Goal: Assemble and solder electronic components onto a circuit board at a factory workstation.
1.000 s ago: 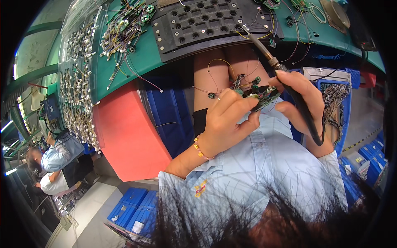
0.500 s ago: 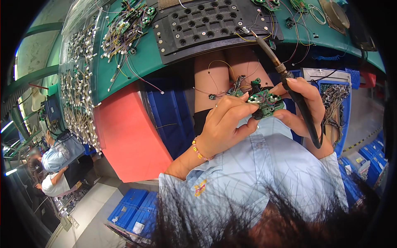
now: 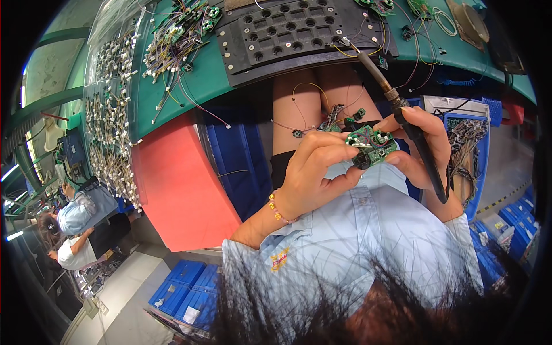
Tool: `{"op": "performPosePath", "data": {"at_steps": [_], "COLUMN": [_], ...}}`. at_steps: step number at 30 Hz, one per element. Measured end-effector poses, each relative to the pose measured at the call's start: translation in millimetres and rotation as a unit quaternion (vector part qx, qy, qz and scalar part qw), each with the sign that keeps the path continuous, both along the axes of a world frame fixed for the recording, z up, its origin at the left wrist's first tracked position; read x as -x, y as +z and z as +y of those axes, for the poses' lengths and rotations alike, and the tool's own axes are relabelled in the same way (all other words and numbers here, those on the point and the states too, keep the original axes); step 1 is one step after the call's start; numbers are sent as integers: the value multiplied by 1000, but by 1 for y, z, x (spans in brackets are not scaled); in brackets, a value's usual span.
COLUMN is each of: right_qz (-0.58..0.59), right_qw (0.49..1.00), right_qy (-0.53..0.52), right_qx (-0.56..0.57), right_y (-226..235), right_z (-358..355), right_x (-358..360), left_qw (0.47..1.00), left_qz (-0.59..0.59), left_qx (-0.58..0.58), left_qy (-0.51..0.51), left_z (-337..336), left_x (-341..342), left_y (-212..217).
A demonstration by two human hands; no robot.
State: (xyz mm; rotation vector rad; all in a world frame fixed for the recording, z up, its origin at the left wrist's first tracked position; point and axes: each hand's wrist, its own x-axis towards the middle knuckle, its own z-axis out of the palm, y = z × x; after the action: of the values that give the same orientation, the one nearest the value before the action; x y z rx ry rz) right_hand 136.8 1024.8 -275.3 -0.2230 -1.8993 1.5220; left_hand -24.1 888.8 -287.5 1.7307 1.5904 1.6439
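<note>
Between my hands, above my lap, is a green circuit board (image 3: 374,146) with black parts and thin wires. My left hand (image 3: 319,164) pinches its left edge between thumb and fingers. My right hand (image 3: 422,141) holds a soldering iron (image 3: 415,135) against the palm side, and its thumb and fingertip also touch the board's right edge. The iron's tip points up and away, over the front edge of the black fixture (image 3: 287,34). Smaller boards with loose wires (image 3: 333,118) hang just beyond the held board, partly hidden by it.
A green bench (image 3: 198,92) carries a tangle of wired boards (image 3: 178,40) at left. White-tipped cables (image 3: 112,126) hang along the left side. Nearby are a red panel (image 3: 184,190), a blue bin of cables (image 3: 468,138) at right, and stacked blue boxes (image 3: 181,284). Two people sit far left.
The held board has turned so that more of its face shows. Both hands stay nearly in place, and the soldering iron remains in the right one.
</note>
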Motion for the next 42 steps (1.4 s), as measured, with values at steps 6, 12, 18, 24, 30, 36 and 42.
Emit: {"op": "performPosePath", "data": {"at_steps": [6,12,18,24,30,36,42], "right_qz": [8,8,0,-18,-25,-13,10], "right_qw": [999,999,1000,994,992,999,991], "right_qy": [11,7,-10,-17,-22,-10,14], "right_qx": [42,44,28,-105,-121,-45,130], "right_y": [-6,-5,-4,9,12,0,-8], "right_z": [-2,-3,-4,1,0,0,-7], "right_x": [-1,-1,-2,-2,-4,-5,-3], "left_qw": [1000,1000,999,999,998,996,996], "left_qz": [-13,-24,-30,-38,-49,-78,-82], "left_qx": [11,15,8,8,18,24,4], "left_qy": [-6,-13,-19,-31,-35,-24,15], "left_z": [-2,-3,-2,-1,1,-1,2], "left_x": [0,0,0,-1,-2,-1,-1], "left_y": [-2,-3,-2,-8,-8,-12,-11]}}
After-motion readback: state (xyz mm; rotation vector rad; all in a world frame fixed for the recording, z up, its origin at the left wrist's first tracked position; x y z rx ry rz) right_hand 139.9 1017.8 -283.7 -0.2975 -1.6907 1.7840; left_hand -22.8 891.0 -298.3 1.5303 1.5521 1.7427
